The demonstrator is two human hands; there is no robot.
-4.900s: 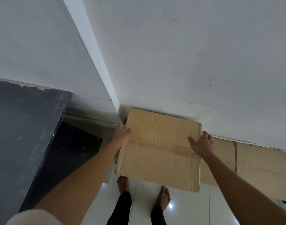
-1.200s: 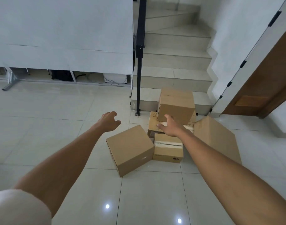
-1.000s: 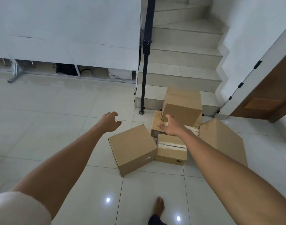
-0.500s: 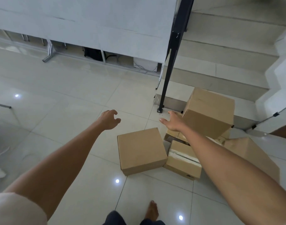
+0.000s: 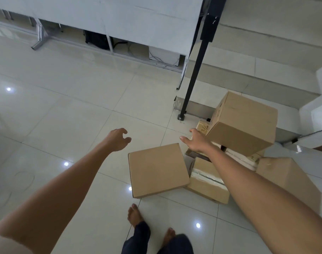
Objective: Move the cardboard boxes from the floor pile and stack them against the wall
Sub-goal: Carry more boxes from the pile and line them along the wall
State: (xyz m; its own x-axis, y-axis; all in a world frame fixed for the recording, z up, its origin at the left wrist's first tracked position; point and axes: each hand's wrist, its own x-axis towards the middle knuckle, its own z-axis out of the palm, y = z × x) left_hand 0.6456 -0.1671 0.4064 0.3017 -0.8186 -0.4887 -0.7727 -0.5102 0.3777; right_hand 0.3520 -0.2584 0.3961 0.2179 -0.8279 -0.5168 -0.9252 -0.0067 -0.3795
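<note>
1. Underfoot in the head view, a floor (image 5: pixel 79 114) of large, pale, glossy tiles with thin grout lines fills most of the scene. It mirrors several small lights as bright dots.
2. Along the far side runs a white panel (image 5: pixel 120 15), raised off the tiles. In the gap beneath it show a dark bag-like shape (image 5: pixel 96 40), loose cables (image 5: pixel 156 57) and, further left, a slanted metal leg (image 5: pixel 39 37).
3. To the right, pale grey stairs (image 5: pixel 266 57) climb away. A black post (image 5: pixel 195 70) stands with its round foot on the tiles by the corner of the bottom step.
4. The pile of cardboard boxes (image 5: pixel 200 167) lies on the floor just in front of that bottom step, right of centre.
   - A flat-topped box (image 5: pixel 157 169) sits nearest, directly on the tiles.
   - A taped box (image 5: pixel 207 191) touches its right side.
   - A big box (image 5: pixel 288 182) slopes at the far right.
   - A tilted box (image 5: pixel 244 123) rides on top, resting on a lower box (image 5: pixel 202 127) that has handwriting on it.
5. The left hand (image 5: pixel 118 139) is stretched out above bare tiles, left of the pile. Its fingers are loosely curled and it holds nothing.
6. The right hand (image 5: pixel 196 142) reaches to the lower left corner of the tilted box, thumb spread wide and fingers straight. Its fingertips are at the box's edge, and I cannot tell whether they touch it.
7. Two bare feet (image 5: pixel 135 215) and dark trouser legs (image 5: pixel 138 239) show at the bottom edge, just short of the flat-topped box.
</note>
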